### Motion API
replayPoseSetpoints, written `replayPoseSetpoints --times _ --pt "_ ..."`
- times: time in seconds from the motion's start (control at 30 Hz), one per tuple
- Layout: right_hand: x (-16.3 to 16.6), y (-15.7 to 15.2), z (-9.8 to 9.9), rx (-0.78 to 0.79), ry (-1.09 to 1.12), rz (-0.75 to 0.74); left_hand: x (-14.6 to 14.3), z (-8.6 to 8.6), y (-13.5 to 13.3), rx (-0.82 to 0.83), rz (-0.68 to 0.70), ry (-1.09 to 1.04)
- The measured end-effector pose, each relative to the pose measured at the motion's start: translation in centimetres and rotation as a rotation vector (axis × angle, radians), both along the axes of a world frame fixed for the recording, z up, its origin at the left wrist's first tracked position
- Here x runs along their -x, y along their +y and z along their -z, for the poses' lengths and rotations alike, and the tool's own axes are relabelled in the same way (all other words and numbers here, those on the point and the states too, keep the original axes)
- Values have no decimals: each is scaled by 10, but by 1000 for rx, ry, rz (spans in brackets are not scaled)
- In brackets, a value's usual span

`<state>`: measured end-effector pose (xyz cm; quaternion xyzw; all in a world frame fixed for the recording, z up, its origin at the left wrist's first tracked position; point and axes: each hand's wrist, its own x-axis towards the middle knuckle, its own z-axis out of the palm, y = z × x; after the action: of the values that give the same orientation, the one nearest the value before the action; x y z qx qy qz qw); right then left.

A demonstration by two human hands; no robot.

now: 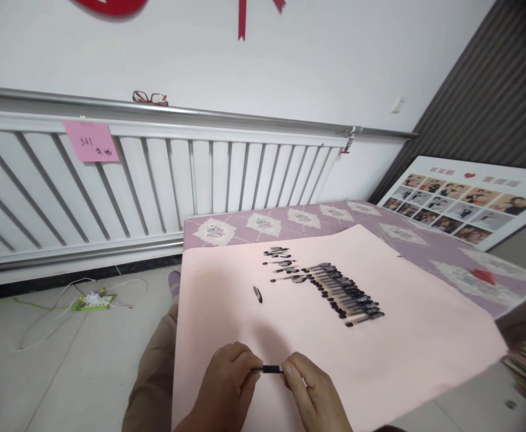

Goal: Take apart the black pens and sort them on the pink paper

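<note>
Close to the front of the pink sheet, my left hand [229, 381] pinches one end of a pen [271, 369]. The other end is between the thumb and fingers of my right hand [313, 390]. Only the pen's black middle shows between the hands; both ends are hidden. A loose black pen cap [257, 294] lies a little beyond my left hand. Farther right, a long row of pens [350, 294] with black ends lies side by side. Behind the cap, several pen parts and caps [285, 271] are scattered in a small group.
The pink sheet [227, 312] covers a table with a patterned purple cloth [285, 223]. A white radiator [209, 174] stands behind it, with glasses [150, 98] on the pipe above. A photo board [460, 204] leans at the right. A power strip [94, 301] with cables lies on the floor.
</note>
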<state>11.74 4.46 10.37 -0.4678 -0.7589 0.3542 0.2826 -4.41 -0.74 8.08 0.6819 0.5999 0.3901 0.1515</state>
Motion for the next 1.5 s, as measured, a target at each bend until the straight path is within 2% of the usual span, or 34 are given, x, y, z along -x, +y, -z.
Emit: replayPoseSetpoints --times 0.17,0.4,0.63,0.87,1.1,1.37,1.5 --pt "1 1 -1 9 86 -20 1 -1 1 20 -13 4" --pt "2 0 3 -31 -7 24 -1 0 0 42 8 12" --pt "0 3 6 95 203 28 0 1 3 45 -15 9" --pt "5 4 11 80 65 119 -2 2 2 8 -10 36" --pt "5 6 12 163 189 36 0 3 4 40 -20 33" --pt "8 5 11 144 134 102 -1 1 4 82 -11 45" --pt "8 6 16 261 282 41 -2 5 5 82 -10 36"
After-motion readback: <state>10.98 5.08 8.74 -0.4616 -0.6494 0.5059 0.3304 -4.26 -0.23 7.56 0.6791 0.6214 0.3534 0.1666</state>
